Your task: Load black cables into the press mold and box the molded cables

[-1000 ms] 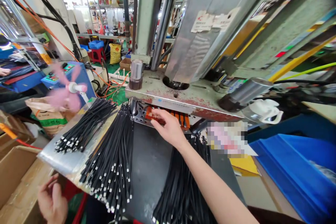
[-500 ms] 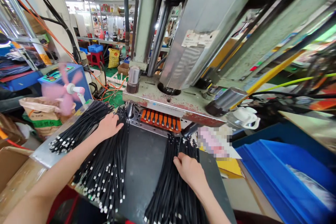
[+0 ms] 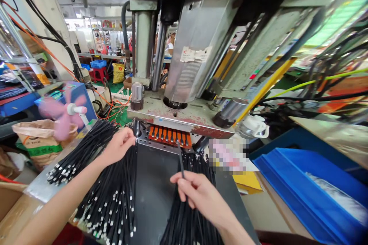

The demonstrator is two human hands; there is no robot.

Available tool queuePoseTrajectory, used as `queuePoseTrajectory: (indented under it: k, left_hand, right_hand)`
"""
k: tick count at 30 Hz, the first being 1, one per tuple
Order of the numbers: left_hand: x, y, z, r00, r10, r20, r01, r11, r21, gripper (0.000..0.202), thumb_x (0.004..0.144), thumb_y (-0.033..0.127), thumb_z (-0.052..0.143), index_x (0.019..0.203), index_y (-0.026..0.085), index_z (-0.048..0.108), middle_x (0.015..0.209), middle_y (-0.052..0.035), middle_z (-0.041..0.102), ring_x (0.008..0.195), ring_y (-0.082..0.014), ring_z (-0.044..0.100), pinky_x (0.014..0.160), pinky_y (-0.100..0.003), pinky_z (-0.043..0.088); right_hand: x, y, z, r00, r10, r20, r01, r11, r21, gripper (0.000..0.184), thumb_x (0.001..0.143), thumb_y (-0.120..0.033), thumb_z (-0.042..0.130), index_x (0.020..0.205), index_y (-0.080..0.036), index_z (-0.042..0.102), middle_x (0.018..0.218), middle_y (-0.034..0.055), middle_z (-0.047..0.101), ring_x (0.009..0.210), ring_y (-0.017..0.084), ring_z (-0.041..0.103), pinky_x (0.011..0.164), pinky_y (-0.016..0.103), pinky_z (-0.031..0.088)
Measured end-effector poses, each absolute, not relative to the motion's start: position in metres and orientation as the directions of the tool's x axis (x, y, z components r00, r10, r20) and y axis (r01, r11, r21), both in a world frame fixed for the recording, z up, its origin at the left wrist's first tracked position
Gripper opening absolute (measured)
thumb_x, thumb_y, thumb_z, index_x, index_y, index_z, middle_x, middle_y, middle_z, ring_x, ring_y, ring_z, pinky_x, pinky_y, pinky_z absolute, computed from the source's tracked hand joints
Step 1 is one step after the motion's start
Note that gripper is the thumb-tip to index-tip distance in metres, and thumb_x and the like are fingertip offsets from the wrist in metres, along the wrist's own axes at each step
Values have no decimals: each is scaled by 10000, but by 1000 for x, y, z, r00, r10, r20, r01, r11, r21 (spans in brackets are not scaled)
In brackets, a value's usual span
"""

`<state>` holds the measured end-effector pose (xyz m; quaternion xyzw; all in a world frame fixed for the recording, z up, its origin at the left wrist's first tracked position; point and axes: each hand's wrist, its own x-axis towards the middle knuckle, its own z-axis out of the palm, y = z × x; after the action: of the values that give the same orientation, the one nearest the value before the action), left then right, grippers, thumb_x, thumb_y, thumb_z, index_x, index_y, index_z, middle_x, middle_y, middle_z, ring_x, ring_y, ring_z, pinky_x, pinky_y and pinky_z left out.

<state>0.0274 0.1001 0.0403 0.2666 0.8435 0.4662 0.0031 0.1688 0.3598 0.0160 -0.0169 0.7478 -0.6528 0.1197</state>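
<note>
My right hand pinches a single black cable piece that points up toward the orange mould fixture under the press. It hovers over a heap of black cable pieces lying on the dark work plate. My left hand is closed on the top end of another fan of black cable pieces with white tips, near the press's left post. A third bundle of black cables lies further left on a metal sheet.
The green press machine towers directly ahead, its steel platen just above the fixture. A pink fan spins at the left beside a brown paper sack. A blue bin stands at the right. A cardboard box sits lower left.
My right hand left the orange fixture, dropped to the right-hand heap and now lifts one cable piece. My left hand came up from below to grip the left fan's top.
</note>
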Motion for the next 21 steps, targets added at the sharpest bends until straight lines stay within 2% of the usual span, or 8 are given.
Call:
queuePoseTrajectory:
  k: [2, 5, 8, 11, 14, 17, 21]
  left_hand:
    - [47, 114, 68, -825, 513, 238, 441, 319, 839, 207, 922, 361, 462, 821, 182, 447, 689, 27, 541, 546, -61, 453, 518, -174, 373]
    - [67, 133, 103, -769, 602, 218, 412, 206, 888, 175, 906, 352, 492, 880, 180, 478, 701, 27, 538, 519, -50, 455, 471, -158, 381]
    - [72, 147, 121, -726, 652, 220, 428, 177, 886, 164, 884, 309, 502, 936, 164, 559, 698, 25, 543, 494, -46, 487, 454, -158, 414]
    - [71, 159, 128, -714, 657, 244, 455, 169, 874, 148, 852, 255, 520, 826, 139, 608, 680, 21, 562, 490, -48, 537, 463, -157, 446]
    - [69, 168, 129, -725, 664, 184, 367, 146, 919, 152, 824, 258, 563, 732, 139, 578, 570, 29, 562, 453, -68, 558, 443, -161, 460]
    - [62, 169, 122, -767, 619, 167, 299, 115, 947, 177, 791, 296, 626, 718, 150, 557, 475, 41, 550, 398, -79, 538, 411, -166, 449]
    - [38, 147, 87, -892, 362, 271, 337, 135, 932, 249, 807, 367, 621, 704, 173, 501, 456, 38, 571, 376, -82, 525, 410, -169, 430]
  right_hand:
    - [167, 343, 27, -968, -248, -25, -35, 235, -971, 363, 919, -463, 447, 959, -164, 649, 602, -16, 579, 440, 76, 468, 443, 189, 348]
    - [157, 328, 35, -948, -272, 164, -246, 301, -921, 349, 960, -418, 401, 1033, -186, 651, 631, -19, 594, 485, 81, 509, 496, 188, 390]
    - [144, 324, 41, -928, -268, 259, -336, 299, -893, 349, 975, -417, 386, 1050, -186, 636, 634, -23, 588, 502, 84, 515, 532, 192, 403]
    - [134, 323, 49, -913, -250, 321, -388, 297, -872, 347, 987, -412, 367, 942, -183, 624, 627, -24, 563, 539, 93, 513, 577, 203, 402]
    - [132, 321, 56, -883, -269, 384, -456, 298, -839, 331, 989, -392, 362, 886, -181, 595, 679, -10, 558, 606, 111, 509, 632, 222, 400]
    - [132, 317, 51, -876, -346, 335, -453, 355, -818, 243, 967, -333, 427, 847, -187, 580, 729, -11, 563, 650, 114, 506, 663, 223, 380]
    - [134, 314, 19, -872, -483, 83, -356, 508, -785, 243, 914, -248, 489, 689, -189, 558, 599, -46, 516, 563, 94, 473, 589, 204, 323]
